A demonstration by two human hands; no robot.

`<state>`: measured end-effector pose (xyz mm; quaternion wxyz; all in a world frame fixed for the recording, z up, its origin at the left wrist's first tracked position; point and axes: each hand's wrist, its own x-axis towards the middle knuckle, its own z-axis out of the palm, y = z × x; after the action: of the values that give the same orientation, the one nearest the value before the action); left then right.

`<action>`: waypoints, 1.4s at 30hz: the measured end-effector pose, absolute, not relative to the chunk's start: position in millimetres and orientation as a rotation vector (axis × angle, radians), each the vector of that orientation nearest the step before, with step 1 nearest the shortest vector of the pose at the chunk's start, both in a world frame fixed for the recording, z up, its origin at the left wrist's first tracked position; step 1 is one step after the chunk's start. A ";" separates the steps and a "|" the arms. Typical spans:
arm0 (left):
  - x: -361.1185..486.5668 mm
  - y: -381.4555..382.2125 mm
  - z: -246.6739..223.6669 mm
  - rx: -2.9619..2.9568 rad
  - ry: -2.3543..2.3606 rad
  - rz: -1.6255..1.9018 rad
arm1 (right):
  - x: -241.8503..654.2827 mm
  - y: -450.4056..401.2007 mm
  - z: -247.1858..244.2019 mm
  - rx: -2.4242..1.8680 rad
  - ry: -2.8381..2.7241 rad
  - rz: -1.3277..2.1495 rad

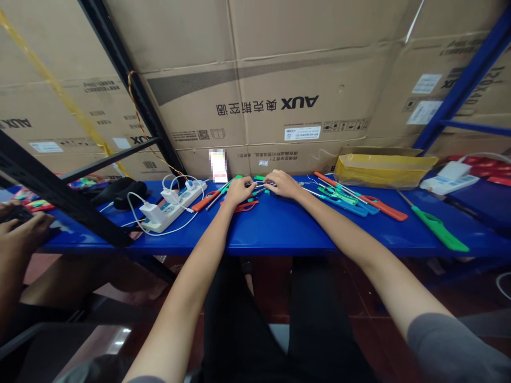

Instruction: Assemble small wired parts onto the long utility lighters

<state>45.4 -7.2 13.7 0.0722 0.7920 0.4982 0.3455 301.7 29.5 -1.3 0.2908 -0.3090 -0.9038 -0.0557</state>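
My left hand (239,191) is at the back middle of the blue shelf, its fingers curled closed over a cluster of long-nosed lighters. Close beside it, my right hand (282,184) has its fingers bent and pressed together over the same cluster. Thin metal rods show between the two hands, but whatever the fingertips hold is too small to make out. An orange lighter (246,206) lies just under my left hand. Another orange lighter (206,200) rests left of that wrist. Right of my right forearm lie a blue lighter (347,206), a green lighter (337,194) and a long orange lighter (385,207).
A white power strip (172,211) with plugged-in chargers and loose cables stands at left. A lit phone (219,166) leans on the cardboard (263,80). At right are a separate green lighter (439,229) and a yellow-taped box (379,169). Another person's hands (18,229) are far left.
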 end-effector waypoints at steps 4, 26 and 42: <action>46.2 -8.1 14.1 2.397 1.487 1.015 | 294.6 31.3 -2.9 -0.824 -2.413 -0.160; 30.0 9.1 3.4 2.408 1.347 1.101 | 312.2 36.5 7.3 -0.962 -2.458 -0.180; 29.0 8.4 5.0 2.444 1.229 1.131 | 318.2 32.0 13.5 -0.998 -2.505 -0.171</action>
<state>29.0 8.4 5.0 0.0907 0.8222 0.4134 0.3806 318.2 32.0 13.5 0.2180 -0.3606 -0.9048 -0.0619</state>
